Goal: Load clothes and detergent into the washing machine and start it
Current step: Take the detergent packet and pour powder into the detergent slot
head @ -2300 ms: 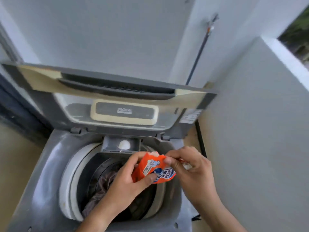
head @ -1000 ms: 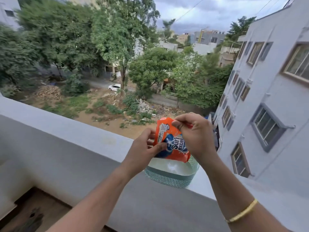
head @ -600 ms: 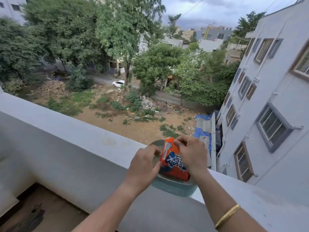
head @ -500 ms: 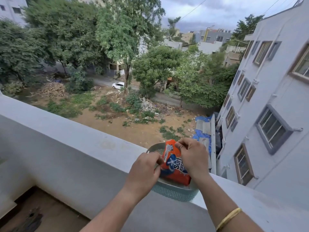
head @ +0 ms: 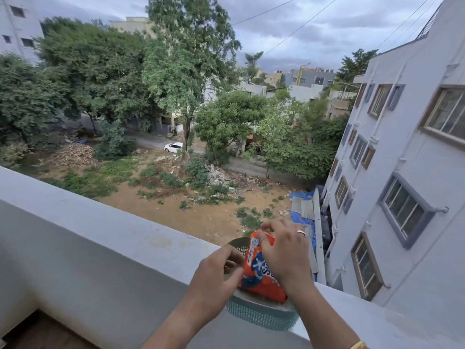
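Observation:
An orange and blue detergent packet [head: 259, 275] stands in a round teal basket [head: 261, 316] on top of the balcony wall. My right hand [head: 284, 250] pinches the packet's top edge with thumb and forefinger, the other fingers spread. My left hand [head: 214, 275] sits at the packet's left side with its fingers curled; whether it grips the packet is unclear. The washing machine and clothes are out of view.
The grey balcony parapet [head: 100, 222] runs diagonally across the view, with a long drop to open ground and trees beyond. A white building [head: 407, 172] rises at the right. Brown balcony floor [head: 37, 333] shows at the bottom left.
The view turned from the washing machine to the balcony wall. Both hands lowered the packet into the teal basket, and my left hand's fingers slid off toward its side.

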The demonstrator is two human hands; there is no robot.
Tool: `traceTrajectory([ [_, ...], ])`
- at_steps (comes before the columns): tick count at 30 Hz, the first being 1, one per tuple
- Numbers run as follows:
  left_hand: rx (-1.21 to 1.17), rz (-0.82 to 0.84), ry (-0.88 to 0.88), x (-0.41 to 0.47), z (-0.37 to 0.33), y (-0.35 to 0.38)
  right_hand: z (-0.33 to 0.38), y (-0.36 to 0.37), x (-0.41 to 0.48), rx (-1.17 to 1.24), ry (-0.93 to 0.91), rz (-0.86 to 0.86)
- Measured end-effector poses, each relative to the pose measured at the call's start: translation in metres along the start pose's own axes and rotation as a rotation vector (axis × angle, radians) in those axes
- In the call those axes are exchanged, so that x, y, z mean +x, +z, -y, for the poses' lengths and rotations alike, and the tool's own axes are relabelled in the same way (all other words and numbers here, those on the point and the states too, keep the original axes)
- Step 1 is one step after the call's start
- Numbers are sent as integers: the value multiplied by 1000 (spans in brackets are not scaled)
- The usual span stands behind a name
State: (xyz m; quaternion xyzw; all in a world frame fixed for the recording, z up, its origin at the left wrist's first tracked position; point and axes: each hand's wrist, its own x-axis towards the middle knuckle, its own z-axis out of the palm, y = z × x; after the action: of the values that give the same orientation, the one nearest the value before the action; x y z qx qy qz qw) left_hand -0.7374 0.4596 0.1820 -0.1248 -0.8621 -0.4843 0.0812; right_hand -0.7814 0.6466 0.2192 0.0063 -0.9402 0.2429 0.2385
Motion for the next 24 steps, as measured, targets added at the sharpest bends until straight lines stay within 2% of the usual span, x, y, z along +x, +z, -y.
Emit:
traceTrajectory([
  [5,-100,-115,-25,-27,-1,-43,60,2,-17,212,-133,10],
  [10,-96,-284,-138,-87,4,-117,139,26,-49,379,-260,86],
  [16,-39,-519,-324,-200,39,-202,244,66,-124,515,-400,300],
  [24,-106,-749,-545,-395,116,-284,396,132,-292,725,-524,767],
])
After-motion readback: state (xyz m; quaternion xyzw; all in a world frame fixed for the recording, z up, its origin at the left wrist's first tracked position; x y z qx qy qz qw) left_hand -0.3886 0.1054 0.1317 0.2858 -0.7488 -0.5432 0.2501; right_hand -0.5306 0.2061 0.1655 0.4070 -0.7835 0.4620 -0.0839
